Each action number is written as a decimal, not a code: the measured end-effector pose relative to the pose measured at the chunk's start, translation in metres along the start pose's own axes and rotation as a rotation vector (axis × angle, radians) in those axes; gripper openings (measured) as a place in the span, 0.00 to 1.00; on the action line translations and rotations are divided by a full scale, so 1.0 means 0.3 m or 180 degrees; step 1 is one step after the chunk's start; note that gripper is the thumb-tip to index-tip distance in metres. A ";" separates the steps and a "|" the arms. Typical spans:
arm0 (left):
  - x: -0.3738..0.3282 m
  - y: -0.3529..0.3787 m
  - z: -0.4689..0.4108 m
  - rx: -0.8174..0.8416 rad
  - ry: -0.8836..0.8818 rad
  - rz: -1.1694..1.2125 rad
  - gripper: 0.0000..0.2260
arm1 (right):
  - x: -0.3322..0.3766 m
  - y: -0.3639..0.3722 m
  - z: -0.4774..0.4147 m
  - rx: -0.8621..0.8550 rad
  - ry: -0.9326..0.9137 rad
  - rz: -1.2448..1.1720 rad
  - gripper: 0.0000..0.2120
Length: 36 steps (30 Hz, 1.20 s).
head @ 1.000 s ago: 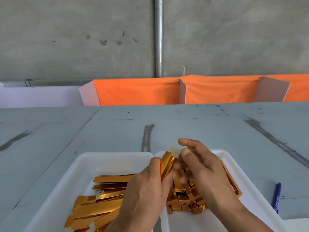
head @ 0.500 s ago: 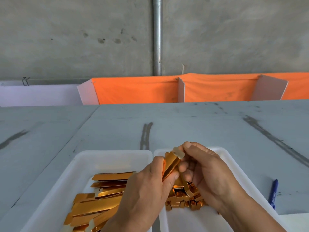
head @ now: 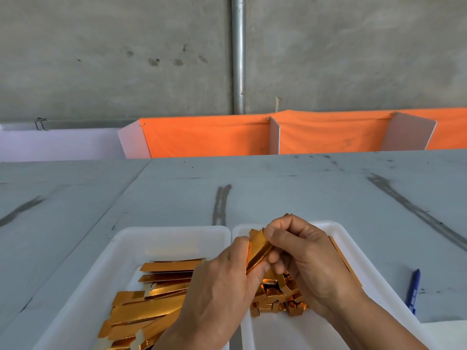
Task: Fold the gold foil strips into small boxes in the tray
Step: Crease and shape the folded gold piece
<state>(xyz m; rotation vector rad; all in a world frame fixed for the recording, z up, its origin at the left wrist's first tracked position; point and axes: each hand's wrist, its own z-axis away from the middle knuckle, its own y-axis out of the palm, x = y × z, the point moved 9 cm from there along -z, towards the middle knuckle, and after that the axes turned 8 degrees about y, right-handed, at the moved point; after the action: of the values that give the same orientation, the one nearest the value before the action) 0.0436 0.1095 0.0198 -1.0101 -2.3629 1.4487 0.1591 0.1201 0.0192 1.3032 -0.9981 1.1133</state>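
Pinching one gold strip [head: 258, 251] between them, the left hand [head: 219, 289] and right hand [head: 312, 263] could crease it crookedly if either thumb slips.

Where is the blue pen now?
In the head view, the blue pen lies on the grey table, right of the right-hand white tray, not touching it.
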 end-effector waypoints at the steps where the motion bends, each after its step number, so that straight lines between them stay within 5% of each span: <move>1: -0.001 -0.001 0.000 -0.0005 0.0018 0.0010 0.30 | -0.004 -0.004 -0.002 -0.0011 0.0041 -0.0019 0.07; 11: -0.012 0.001 -0.002 0.0050 0.0135 0.0249 0.26 | -0.017 -0.018 -0.012 0.0086 0.0289 -0.0189 0.08; 19: 0.003 0.000 0.001 0.0012 0.0027 0.0326 0.26 | 0.038 -0.029 0.011 -0.0094 -0.0243 0.0574 0.07; 36: 0.006 0.015 0.003 0.0103 -0.0011 0.0302 0.29 | 0.052 -0.027 0.015 -0.0052 -0.0186 0.0746 0.10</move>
<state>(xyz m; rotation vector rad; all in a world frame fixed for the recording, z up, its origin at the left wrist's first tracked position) 0.0437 0.1113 0.0153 -1.1266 -2.3151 1.5172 0.1704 0.1167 0.0332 1.2343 -1.2247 1.2460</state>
